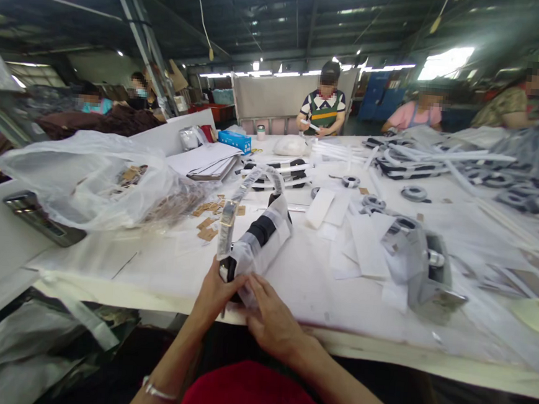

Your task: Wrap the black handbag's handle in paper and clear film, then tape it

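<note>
A black handbag (pixel 261 231) stands at the table's front edge, partly wrapped in thin white tissue (pixel 278 243). Its raised handle (pixel 247 185) is covered in see-through wrapping, with a metal-coloured fitting on it. My left hand (pixel 216 291) grips the near left end of the bag, thumb on its side and fingers partly hidden. Against the near right end, my right hand (pixel 270 317) presses the tissue with its fingers closed on the wrapped edge. Brown paper tags (pixel 207 229) lie just beyond my left hand.
Left stands a large clear plastic bag (pixel 98 176) beside a metal box (pixel 44 218). To the right are white paper strips (pixel 364 244) and a grey plastic-wrapped item (pixel 414 257). Wrapped straps (pixel 441 156) pile up further back. A co-worker (pixel 323 106) works across the table.
</note>
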Demonstrator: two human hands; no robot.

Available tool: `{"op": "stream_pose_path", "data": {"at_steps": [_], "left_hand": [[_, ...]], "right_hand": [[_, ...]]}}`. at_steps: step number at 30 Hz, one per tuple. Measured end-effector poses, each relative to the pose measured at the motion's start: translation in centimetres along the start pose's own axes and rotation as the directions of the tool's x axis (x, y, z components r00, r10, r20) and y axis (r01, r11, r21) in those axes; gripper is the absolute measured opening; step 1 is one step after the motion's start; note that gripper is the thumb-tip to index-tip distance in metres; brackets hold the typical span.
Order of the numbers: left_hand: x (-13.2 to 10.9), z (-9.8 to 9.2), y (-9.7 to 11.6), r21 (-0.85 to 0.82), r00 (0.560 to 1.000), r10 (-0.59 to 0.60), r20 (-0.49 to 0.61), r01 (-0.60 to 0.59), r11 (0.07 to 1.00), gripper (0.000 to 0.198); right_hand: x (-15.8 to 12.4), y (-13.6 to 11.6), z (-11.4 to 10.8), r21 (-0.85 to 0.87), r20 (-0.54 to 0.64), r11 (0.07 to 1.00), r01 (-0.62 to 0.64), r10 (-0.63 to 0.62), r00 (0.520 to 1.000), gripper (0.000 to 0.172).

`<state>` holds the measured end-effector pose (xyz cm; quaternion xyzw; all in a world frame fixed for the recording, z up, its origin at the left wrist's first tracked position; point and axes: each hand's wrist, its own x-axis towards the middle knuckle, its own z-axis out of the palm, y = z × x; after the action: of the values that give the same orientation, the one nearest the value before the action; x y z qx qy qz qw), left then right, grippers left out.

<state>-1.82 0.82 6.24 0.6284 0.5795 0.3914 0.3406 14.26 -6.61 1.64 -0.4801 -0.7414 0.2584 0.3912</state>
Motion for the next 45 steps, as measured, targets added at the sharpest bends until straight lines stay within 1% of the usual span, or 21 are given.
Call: {"op": "stream_pose_path", "data": {"at_steps": [2, 5, 7, 9, 12, 15, 17, 21, 24, 26, 29, 32, 35, 38, 39, 40, 41, 42, 43, 44, 45], "left_hand": [[0.8, -0.9, -0.5, 0.031, 1.0, -0.02, -0.011, 0.02, 0.999, 0.059], [0.7, -1.5, -0.9, 0.068, 0.999, -0.042, -0.024, 0.044, 0.997, 0.067], [0.2, -1.5, -1.1, 0.1, 0.997, -0.066, -0.033, 0.069, 0.993, 0.067], [-0.1, -1.4, -1.4, 0.131, 0.995, -0.09, -0.039, 0.095, 0.987, 0.062], [0.0, -1.4, -2.0, 0.129, 0.995, -0.087, -0.048, 0.092, 0.987, 0.055], [0.5, -1.7, -2.5, 0.073, 0.995, -0.087, -0.045, 0.09, 0.993, 0.053], [0.9, -1.9, -2.8, 0.008, 0.994, -0.106, -0.035, 0.107, 0.994, 0.053], [1.3, -2.3, -3.5, -0.219, 0.991, -0.133, -0.008, 0.128, 0.967, 0.052], [1.0, -2.2, -4.2, -0.374, 0.984, -0.177, -0.012, 0.159, 0.914, 0.053], [0.8, -2.2, -4.5, -0.425, 0.98, -0.197, 0.004, 0.18, 0.887, 0.054], [0.6, -2.3, -4.5, -0.428, 0.982, -0.179, 0.056, 0.186, 0.884, 0.056], [0.6, -2.6, -4.1, -0.391, 0.984, -0.145, 0.107, 0.176, 0.903, 0.06], [0.9, -3.0, -4.0, -0.38, 0.979, -0.115, 0.167, 0.172, 0.909, 0.058], [1.3, -3.3, -4.0, -0.416, 0.971, -0.11, 0.212, 0.191, 0.889, 0.054], [1.4, -3.4, -4.0, -0.435, 0.969, -0.118, 0.219, 0.205, 0.877, 0.053], [1.5, -3.5, -4.0, -0.457, 0.966, -0.131, 0.223, 0.222, 0.861, 0.053], [1.5, -3.6, -4.1, -0.482, 0.961, -0.147, 0.232, 0.245, 0.841, 0.053], [1.4, -3.8, -4.1, -0.51, 0.954, -0.165, 0.251, 0.275, 0.815, 0.054], [1.3, -3.9, -4.2, -0.538, 0.942, -0.181, 0.282, 0.311, 0.783, 0.056], [1.1, -4.1, -4.3, -0.56, 0.925, -0.197, 0.325, 0.356, 0.748, 0.058], [0.9, -4.3, -4.5, -0.571, 0.903, -0.212, 0.374, 0.404, 0.715, 0.061]], "right_hand": [[0.4, 0.5, 0.3, -0.004, 0.02, 1.0, 0.004, -0.004, 1.0, 0.084], [0.2, 1.7, -0.1, -0.076, 0.009, 0.996, -0.035, 0.036, 0.999, 0.079], [-0.3, 2.8, -0.8, -0.15, -0.002, 0.986, -0.072, 0.073, 0.997, 0.072], [-0.8, 4.0, -1.9, -0.216, -0.007, 0.971, -0.101, 0.102, 0.995, 0.06], [-1.3, 6.0, -3.7, -0.302, -0.051, 0.946, -0.117, 0.107, 0.993, 0.044], [-1.7, 8.4, -5.2, -0.378, -0.133, 0.919, -0.114, 0.068, 0.989, 0.037], [-2.0, 10.0, -5.9, -0.403, -0.181, 0.909, -0.103, 0.031, 0.983, 0.032], [-2.6, 12.3, -6.1, -0.405, -0.248, 0.91, -0.084, -0.02, 0.969, 0.027], [-2.9, 13.0, -5.9, -0.418, -0.251, 0.906, -0.059, -0.053, 0.967, 0.027], [-3.0, 13.3, -5.9, -0.424, -0.25, 0.905, -0.043, -0.071, 0.966, 0.028], [-3.1, 13.6, -5.9, -0.425, -0.257, 0.905, -0.034, -0.085, 0.963, 0.028], [-3.1, 13.6, -5.9, -0.405, -0.257, 0.913, -0.045, -0.067, 0.964, 0.029], [-2.9, 13.0, -5.9, -0.365, -0.264, 0.928, -0.081, -0.02, 0.964, 0.028], [-2.7, 11.9, -6.1, -0.296, -0.3, 0.948, -0.118, 0.026, 0.954, 0.028], [-2.7, 11.5, -6.3, -0.261, -0.331, 0.955, -0.144, 0.051, 0.942, 0.03], [-2.7, 11.2, -6.6, -0.218, -0.379, 0.958, -0.185, 0.091, 0.921, 0.031], [-2.7, 10.8, -6.9, -0.159, -0.444, 0.956, -0.245, 0.152, 0.883, 0.034], [-2.8, 10.5, -7.2, -0.081, -0.518, 0.945, -0.316, 0.231, 0.823, 0.038], [-2.9, 10.2, -7.6, 0.016, -0.59, 0.922, -0.388, 0.322, 0.74, 0.042], [-3.0, 10.0, -8.0, 0.118, -0.645, 0.889, -0.443, 0.408, 0.646, 0.047], [-3.1, 9.9, -8.3, 0.212, -0.679, 0.854, -0.474, 0.478, 0.557, 0.052]]}}
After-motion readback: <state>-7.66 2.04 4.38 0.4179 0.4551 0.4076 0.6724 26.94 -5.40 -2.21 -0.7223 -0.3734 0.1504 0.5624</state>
